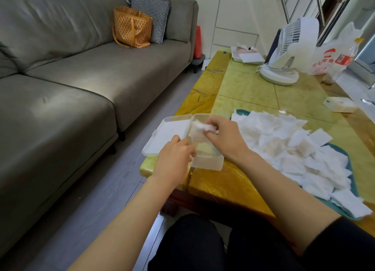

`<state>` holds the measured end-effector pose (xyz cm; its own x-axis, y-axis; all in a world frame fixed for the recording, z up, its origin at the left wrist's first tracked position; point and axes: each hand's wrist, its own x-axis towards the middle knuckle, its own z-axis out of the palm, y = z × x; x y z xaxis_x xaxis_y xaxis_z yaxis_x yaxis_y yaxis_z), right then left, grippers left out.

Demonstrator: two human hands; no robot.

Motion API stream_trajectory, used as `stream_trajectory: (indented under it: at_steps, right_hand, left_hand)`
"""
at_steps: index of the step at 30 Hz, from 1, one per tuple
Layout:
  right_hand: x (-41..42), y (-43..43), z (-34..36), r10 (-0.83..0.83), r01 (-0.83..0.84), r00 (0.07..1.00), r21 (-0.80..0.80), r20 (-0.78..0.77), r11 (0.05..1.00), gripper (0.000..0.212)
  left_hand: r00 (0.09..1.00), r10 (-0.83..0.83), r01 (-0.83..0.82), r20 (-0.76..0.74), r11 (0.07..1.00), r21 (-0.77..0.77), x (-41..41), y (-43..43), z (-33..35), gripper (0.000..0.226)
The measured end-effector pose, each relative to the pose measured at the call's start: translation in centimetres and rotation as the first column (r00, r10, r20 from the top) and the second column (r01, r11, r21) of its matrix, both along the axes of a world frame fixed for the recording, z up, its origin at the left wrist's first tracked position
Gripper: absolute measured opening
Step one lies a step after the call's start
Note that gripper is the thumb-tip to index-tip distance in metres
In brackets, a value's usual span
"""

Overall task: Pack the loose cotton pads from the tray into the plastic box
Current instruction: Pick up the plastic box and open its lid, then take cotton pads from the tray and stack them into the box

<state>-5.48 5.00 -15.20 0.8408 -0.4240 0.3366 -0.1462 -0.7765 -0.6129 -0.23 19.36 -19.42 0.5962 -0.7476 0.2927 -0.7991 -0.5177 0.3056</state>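
A clear plastic box [207, 162] stands at the near left corner of the yellow table, its hinged lid [168, 134] lying open to the left. My right hand [225, 138] pinches a small stack of white cotton pads [199, 130] over the box's far end. At the box's near left rim, my left hand [174, 159] has its fingers curled; whether it grips the rim is hidden. A teal tray [343, 212] to the right carries a heap of loose pads [294, 151].
The table [249, 88] also holds a white desk fan [284, 53], a printed plastic bag [332, 57], a small white packet [341, 105] and a box at the far end. A grey sofa [81, 77] with an orange bag stands left across a strip of floor.
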Motion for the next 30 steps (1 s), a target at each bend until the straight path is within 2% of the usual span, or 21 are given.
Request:
stream_trajectory:
  at_steps: [2,4,6,9,11,14,17,20,23,24,26,28,30]
  right_hand:
    - [0.8,0.2,-0.3,0.025,-0.056,0.977,-0.140,-0.210,0.989,0.014]
    - [1.6,0.6,-0.5,0.051,-0.137,0.926,-0.206,-0.373,0.969,0.013]
    - [2.3,1.0,-0.7,0.109,-0.224,0.877,-0.197,-0.468,0.955,0.010]
    - [3.0,1.2,-0.4,0.181,-0.324,0.804,-0.162,-0.566,0.932,0.028]
    - [3.4,0.9,-0.3,0.231,-0.355,0.757,-0.088,-0.611,0.931,0.016]
    - [3.4,0.7,-0.5,0.274,-0.351,0.755,-0.014,-0.596,0.936,0.019]
    - [3.1,0.5,-1.2,0.300,-0.380,0.798,-0.050,-0.523,0.923,0.034]
    - [2.5,-0.1,-2.0,0.281,-0.344,0.877,-0.103,-0.389,0.933,0.046]
    - [1.4,-2.1,-3.4,0.103,-0.120,0.984,-0.107,-0.147,0.987,0.050]
    - [1.1,-3.1,-4.0,0.028,-0.038,0.991,-0.084,-0.128,0.996,0.049]
    - [0.4,-4.7,-5.1,-0.023,-0.013,0.959,-0.125,-0.282,0.992,0.039]
    - [0.0,-5.6,-5.8,0.004,-0.123,0.873,-0.214,-0.487,0.969,0.035]
    - [0.0,-5.7,-5.6,0.010,-0.180,0.836,-0.256,-0.549,0.950,0.039]
  left_hand:
    - [0.998,0.029,-0.032,-0.059,0.998,-0.051,-0.2,0.2,-0.1,0.011]
    - [0.996,0.027,-0.032,-0.083,0.997,-0.067,-0.3,0.3,0.0,0.011]
    - [0.998,0.013,-0.018,-0.069,0.998,-0.063,-0.2,0.2,0.2,0.007]
    - [0.998,0.000,-0.005,-0.069,0.998,-0.067,0.1,-0.1,0.1,0.011]
    - [0.997,0.017,-0.023,-0.080,0.996,-0.082,0.6,-0.2,-0.1,0.019]
    - [0.996,0.047,-0.053,-0.070,0.995,-0.088,1.5,-0.2,-0.1,0.025]
    - [0.996,0.058,-0.063,-0.060,0.994,-0.091,1.7,-0.2,0.4,0.027]
    - [0.997,0.074,-0.076,-0.025,0.996,-0.054,2.3,-0.3,0.3,0.045]
    - [0.998,0.064,-0.065,0.007,0.997,0.043,3.1,-0.4,0.1,0.042]
    - [0.998,0.059,-0.060,0.020,0.996,0.068,3.2,-0.4,0.1,0.041]
    - [0.998,0.054,-0.056,0.029,0.995,0.085,3.1,-0.7,0.1,0.039]
    - [0.998,0.060,-0.063,0.035,0.994,0.084,2.9,-1.0,0.1,0.038]
    - [0.997,0.068,-0.071,0.035,0.994,0.081,2.9,-1.2,0.1,0.037]
